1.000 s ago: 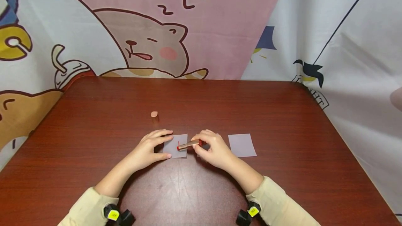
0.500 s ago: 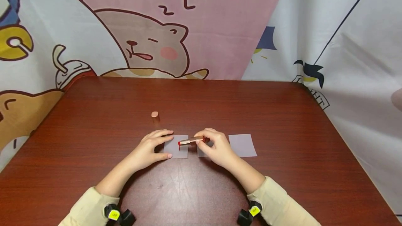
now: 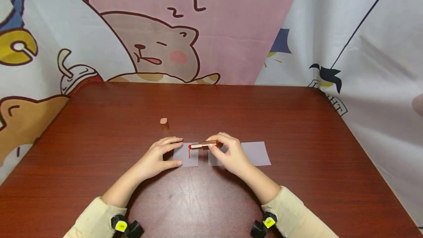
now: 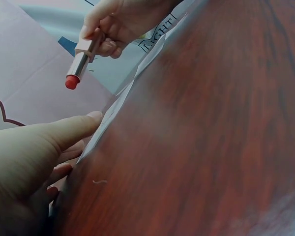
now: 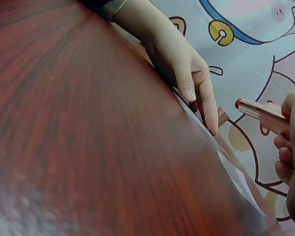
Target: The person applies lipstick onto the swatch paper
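My left hand (image 3: pixel 158 157) rests at the left edge of a small white paper square (image 3: pixel 194 160), thumb and fingers spread and fairly straight. A short red vertical stroke (image 3: pixel 189 153) marks this square. My right hand (image 3: pixel 232 155) pinches a lipstick (image 3: pixel 205 144) by its rose-gold base, thumb against the fingers. Its red tip points left, over the top of the stroke. Seen from the left wrist, the lipstick (image 4: pixel 81 63) hangs above the table with its tip apart from the paper. The right wrist view also has the red tip (image 5: pixel 238 103) raised.
The rose-gold lipstick cap (image 3: pixel 163 122) stands beyond my left hand. A second paper square (image 3: pixel 213 160) lies partly under my right hand, and a third (image 3: pixel 258 153) is to its right. Behind the brown wooden table (image 3: pixel 211 109) hangs a cartoon-printed cloth (image 3: pixel 231 28).
My right hand has moved the lipstick up the left square, away from me. The red stroke now shows longer below the tip. The left hand has stayed in place.
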`<state>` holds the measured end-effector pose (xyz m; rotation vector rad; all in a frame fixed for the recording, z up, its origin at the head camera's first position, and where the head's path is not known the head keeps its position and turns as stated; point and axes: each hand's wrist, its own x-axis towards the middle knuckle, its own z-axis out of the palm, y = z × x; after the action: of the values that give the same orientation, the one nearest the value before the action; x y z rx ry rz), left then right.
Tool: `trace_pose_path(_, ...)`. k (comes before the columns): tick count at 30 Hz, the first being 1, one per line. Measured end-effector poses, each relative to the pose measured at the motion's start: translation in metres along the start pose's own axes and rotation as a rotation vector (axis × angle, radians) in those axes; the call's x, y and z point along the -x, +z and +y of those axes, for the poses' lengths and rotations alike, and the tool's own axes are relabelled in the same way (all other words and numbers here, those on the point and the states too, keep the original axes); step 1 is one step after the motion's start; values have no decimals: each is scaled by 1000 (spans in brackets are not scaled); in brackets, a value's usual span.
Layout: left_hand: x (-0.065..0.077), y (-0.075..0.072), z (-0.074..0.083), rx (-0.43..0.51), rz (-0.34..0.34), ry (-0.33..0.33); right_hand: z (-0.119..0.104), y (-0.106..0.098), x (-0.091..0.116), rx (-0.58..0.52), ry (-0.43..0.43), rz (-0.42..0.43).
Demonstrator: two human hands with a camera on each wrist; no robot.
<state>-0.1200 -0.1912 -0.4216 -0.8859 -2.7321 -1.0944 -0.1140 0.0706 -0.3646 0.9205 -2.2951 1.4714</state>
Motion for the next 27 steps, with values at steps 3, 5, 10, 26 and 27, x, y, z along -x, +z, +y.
trace_pose_path(3,1,1,-1,8,8,-3,-1,0,0,-10,-1,7)
trace_pose_path(5,2,1,-1,12,10,-5,0,0,0,-19,-2,14)
trace_pose_path(10,2,2,-1,21,15,-12,4,-2,1,-38,-8,44)
trace_pose_path(26,-12,4,11,19,55,-10,11,-25,5,-41,12,118)
trace_pose_path(27,-12,5,11,15,57,-11,11,-27,6,-29,12,122)
